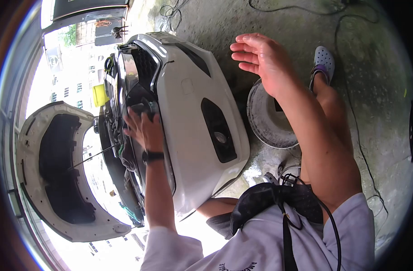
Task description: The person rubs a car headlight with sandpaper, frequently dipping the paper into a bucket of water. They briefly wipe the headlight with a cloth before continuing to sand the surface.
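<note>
My left hand (145, 128), with a dark band at its wrist, lies against the front of a white car (188, 95), near the dark headlight and the edge of the engine bay. Its fingers are spread, and nothing shows held in it. Beyond the bumper, my right hand (265, 58) is up in the air over the floor, off the car. The fingers of that hand are stretched out and slightly apart, with nothing in them. Below it in view, partly covered by my forearm, is a round greyish-white object (260, 117) with a pale rim.
The raised hood (55, 171) stands at the left, with a thin rod (98, 156) reaching it. A yellow object (100, 95) is beside the engine bay. Dark cables (351, 99) run over the wet-looking floor (378, 67). My clog (324, 61) rests near the round object.
</note>
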Demonstrator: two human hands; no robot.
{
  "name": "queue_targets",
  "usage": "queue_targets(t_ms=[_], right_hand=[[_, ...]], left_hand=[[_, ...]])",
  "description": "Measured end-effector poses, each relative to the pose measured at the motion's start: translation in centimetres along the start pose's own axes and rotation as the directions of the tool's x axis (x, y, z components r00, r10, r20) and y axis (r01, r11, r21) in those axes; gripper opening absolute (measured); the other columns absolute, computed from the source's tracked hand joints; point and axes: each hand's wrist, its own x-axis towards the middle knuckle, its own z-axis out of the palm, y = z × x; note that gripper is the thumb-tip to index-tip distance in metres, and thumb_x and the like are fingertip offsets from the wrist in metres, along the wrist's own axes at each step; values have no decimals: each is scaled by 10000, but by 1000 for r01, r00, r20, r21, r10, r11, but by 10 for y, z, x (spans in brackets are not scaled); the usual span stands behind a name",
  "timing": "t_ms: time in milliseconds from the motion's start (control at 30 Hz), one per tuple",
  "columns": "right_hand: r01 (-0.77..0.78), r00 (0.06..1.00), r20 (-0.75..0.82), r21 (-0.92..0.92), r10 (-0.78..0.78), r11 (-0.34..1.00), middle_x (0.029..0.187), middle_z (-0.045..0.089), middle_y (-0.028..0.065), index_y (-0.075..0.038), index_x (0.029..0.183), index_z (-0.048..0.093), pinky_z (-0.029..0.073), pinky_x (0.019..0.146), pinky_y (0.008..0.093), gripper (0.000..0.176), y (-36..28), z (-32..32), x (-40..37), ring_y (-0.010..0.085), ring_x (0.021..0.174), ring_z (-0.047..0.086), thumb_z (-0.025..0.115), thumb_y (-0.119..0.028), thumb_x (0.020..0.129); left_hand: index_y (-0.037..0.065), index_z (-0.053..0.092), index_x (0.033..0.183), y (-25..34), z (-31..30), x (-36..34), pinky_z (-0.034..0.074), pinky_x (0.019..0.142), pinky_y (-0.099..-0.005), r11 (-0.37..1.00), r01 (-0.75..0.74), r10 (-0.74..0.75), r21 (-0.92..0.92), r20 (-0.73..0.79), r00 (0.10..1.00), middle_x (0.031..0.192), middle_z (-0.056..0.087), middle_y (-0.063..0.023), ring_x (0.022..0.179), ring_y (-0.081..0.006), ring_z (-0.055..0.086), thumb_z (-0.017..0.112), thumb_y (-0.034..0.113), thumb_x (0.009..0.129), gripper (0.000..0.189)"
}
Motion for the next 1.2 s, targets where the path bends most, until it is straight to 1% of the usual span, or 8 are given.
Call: queue_targets(t_ms=[167,367,567,667,867,967,1067,1200], right_hand=[[13,1000,-17,5,-13,1000,1083,736,76,-66,1111,682,516,862,352,255,1,-2,-2,184,968,699,615,-269,971],[-20,1000,1,29,20,999,1044,733,68,-63,1099,677,512,842,346,244,-4,6,1,169,932,697,626,-251,953],[-29,1000,-9,3,29,1000,1103,735,74,-78,1120,681,513,873,343,254,7,2,-2,183,989,699,633,-281,975],[-10,1000,3,10,10,1000,1103,735,75,-78,1124,680,512,873,342,260,2,2,0,184,990,697,634,-284,974],[-27,999,18,20,27,999,1103,735,76,-80,1121,684,517,867,340,258,-2,5,2,184,989,698,627,-288,978],[-33,999,7,32,33,999,1076,736,73,-77,1110,682,514,842,333,248,2,7,-1,178,958,698,623,-268,964],[-17,999,-31,37,18,999,1049,736,70,-71,1100,678,509,818,324,239,5,1,-5,171,924,696,624,-247,948],[-4,1000,11,38,4,999,1053,732,68,-63,1102,676,506,820,326,243,-1,2,-3,166,917,692,618,-245,952]], left_hand=[[96,692,1195,9,9,35,158,1179,-766,999,7,-8,39,38,999,1700,260,-156,1580,-413,175,713,427,922,429],[93,693,1205,-2,-17,-43,169,1190,-743,997,75,-72,-23,85,994,1693,276,-162,1579,-401,182,731,408,912,432],[70,689,1216,17,-8,35,154,1212,-712,999,43,-46,29,96,994,1698,269,-157,1586,-398,164,727,413,916,457],[62,690,1208,0,1,-3,154,1216,-706,1000,9,-9,1,0,1000,1699,268,-152,1585,-399,170,717,422,922,460],[61,695,1199,-7,-28,-67,153,1219,-704,996,74,-71,-40,76,995,1701,258,-154,1580,-413,178,703,423,933,449],[67,692,1203,-3,-5,-19,151,1216,-709,1000,-12,11,-22,-32,999,1696,267,-157,1579,-418,175,702,418,935,442],[72,689,1206,14,-1,30,147,1214,-713,999,31,-32,8,50,998,1692,276,-159,1578,-418,174,703,416,934,439],[83,690,1195,-1,-1,-8,134,1213,-718,1000,17,-17,-12,16,1000,1699,269,-151,1586,-410,154,726,408,918,429]])
